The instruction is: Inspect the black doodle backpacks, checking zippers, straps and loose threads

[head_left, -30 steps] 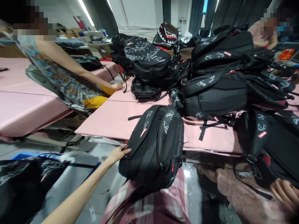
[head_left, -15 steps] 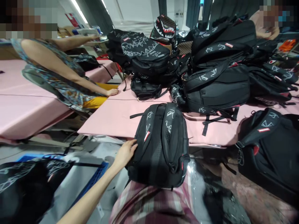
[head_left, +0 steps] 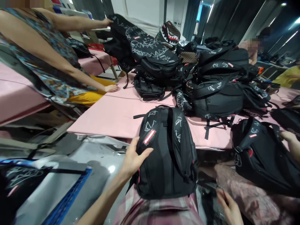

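A black backpack point(head_left: 164, 168) with white scribbles on its shoulder straps stands upright on my lap, leaning on the table edge, its strap side towards me. My left hand point(head_left: 134, 157) grips its left shoulder strap point(head_left: 150, 128), thumb on the front beside a red and white label point(head_left: 149, 137). The fingers go behind the strap and are partly hidden. At the lower right, apart from the backpack, my right hand point(head_left: 228, 204) has its fingers curled. Something thin seems to stick out at its fingertips, too small to make out.
Black backpacks point(head_left: 217, 100) are piled on the pink table point(head_left: 100, 118). A co-worker's arm point(head_left: 79, 75) rests at the left; their other hand touches a scribbled backpack point(head_left: 150, 47). At right another person's hand point(head_left: 289, 140) is at a backpack point(head_left: 264, 156). A blue crate point(head_left: 70, 193) stands lower left.
My left hand has moved from the backpack's side onto the left strap, which is now raised towards me. My right hand has come into view at the lower right. The co-worker's far hand now touches a backpack.
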`<state>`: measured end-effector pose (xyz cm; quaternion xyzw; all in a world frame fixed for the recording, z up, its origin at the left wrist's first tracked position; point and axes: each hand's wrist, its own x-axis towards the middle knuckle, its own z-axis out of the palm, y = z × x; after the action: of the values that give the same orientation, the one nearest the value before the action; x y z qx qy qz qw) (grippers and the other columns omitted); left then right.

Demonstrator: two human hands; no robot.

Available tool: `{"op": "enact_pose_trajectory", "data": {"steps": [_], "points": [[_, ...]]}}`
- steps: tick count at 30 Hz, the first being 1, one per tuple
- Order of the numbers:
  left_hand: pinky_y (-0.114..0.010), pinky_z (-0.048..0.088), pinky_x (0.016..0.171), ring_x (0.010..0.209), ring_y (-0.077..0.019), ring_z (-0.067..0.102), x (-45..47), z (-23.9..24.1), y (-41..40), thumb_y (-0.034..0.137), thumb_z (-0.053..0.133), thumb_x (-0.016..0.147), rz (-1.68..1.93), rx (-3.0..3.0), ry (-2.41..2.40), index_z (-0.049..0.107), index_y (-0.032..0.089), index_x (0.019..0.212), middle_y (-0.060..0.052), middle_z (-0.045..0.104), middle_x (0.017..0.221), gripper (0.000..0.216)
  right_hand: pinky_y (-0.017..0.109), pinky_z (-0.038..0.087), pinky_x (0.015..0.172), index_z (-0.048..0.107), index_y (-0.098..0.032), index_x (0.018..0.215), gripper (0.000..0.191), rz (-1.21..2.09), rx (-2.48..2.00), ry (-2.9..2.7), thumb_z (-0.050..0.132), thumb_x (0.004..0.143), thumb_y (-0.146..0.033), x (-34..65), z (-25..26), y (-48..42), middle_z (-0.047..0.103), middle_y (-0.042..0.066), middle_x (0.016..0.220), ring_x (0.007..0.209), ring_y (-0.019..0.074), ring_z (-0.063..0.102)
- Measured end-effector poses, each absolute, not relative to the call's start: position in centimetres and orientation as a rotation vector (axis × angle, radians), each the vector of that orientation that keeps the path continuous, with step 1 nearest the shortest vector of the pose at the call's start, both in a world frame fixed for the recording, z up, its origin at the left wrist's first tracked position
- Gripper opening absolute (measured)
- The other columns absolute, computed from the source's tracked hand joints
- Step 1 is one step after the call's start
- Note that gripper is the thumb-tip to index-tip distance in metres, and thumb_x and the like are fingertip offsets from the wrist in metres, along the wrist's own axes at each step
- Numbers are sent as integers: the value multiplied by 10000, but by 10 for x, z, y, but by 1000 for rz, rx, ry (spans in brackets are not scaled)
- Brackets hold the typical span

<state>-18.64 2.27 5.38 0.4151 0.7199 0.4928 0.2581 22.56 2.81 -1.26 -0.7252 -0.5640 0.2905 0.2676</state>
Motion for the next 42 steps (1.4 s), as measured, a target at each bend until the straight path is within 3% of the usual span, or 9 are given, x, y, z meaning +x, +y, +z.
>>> {"op": "enact_pose_trajectory", "data": {"steps": [5,10,13,16,23,29,31,34,42], "points": [[-334,483,635,636,-208,594,-178,-13,0,476,567,668,1094,853,1706,521,170,829,-21,591,625,349,331,499,735,636,-208,1031,415,952,-1733,-1822,537,732,-479,130,19,78,687,54,879,824,246,639],[-304,489,577,615,-178,594,-170,-50,-14,444,580,688,1182,760,1578,510,164,905,-7,598,674,361,365,431,896,487,-206,1240,513,1000,-1404,-2047,517,783,-436,43,37,116,647,59,1045,997,224,591],[-340,496,720,812,-215,618,-179,-47,-21,444,585,691,1214,774,1771,510,170,1017,-58,642,893,433,384,404,938,439,-198,1270,532,1052,-1309,-2030,510,790,-416,24,31,135,592,78,1160,1089,223,538],[-358,470,826,984,-237,580,-192,-47,-34,471,575,693,1266,735,2000,469,191,1129,-91,591,1117,529,379,434,894,481,-182,1227,536,1042,-1335,-1897,530,763,-446,39,17,157,591,91,1147,1016,222,569],[-326,469,811,955,-230,573,-240,-25,-16,510,497,729,1316,827,2128,561,168,975,-76,612,1022,426,332,464,762,624,-93,972,532,957,-1671,-1474,611,626,-497,130,-36,182,667,91,852,822,234,606],[-363,332,953,1059,-238,467,-271,36,120,339,494,823,1157,1623,2285,623,181,989,-72,597,1074,263,358,455,799,572,-108,1093,571,999,-1603,-1555,559,695,-517,106,-27,179,664,97,885,844,242,613],[-396,317,937,1070,-266,432,-270,42,157,289,541,796,996,1780,2225,637,190,962,-85,585,1085,216,382,449,808,507,-152,1197,604,951,-1633,-1641,537,725,-528,90,-13,179,658,89,923,874,252,612],[-393,327,883,1013,-273,444,-268,39,184,222,587,746,911,1846,2136,643,185,746,-89,603,963,67,385,446,810,410,-214,1290,618,887,-1630,-1749,513,763,-520,69,8,176,628,92,1056,956,260,596],[-246,371,598,619,-144,504,-282,27,185,273,467,771,903,1661,1981,558,169,687,13,545,620,162,283,460,746,577,-213,1057,290,757,-1111,-2109,471,859,-397,-22,57,189,634,44,939,829,182,600]]}}
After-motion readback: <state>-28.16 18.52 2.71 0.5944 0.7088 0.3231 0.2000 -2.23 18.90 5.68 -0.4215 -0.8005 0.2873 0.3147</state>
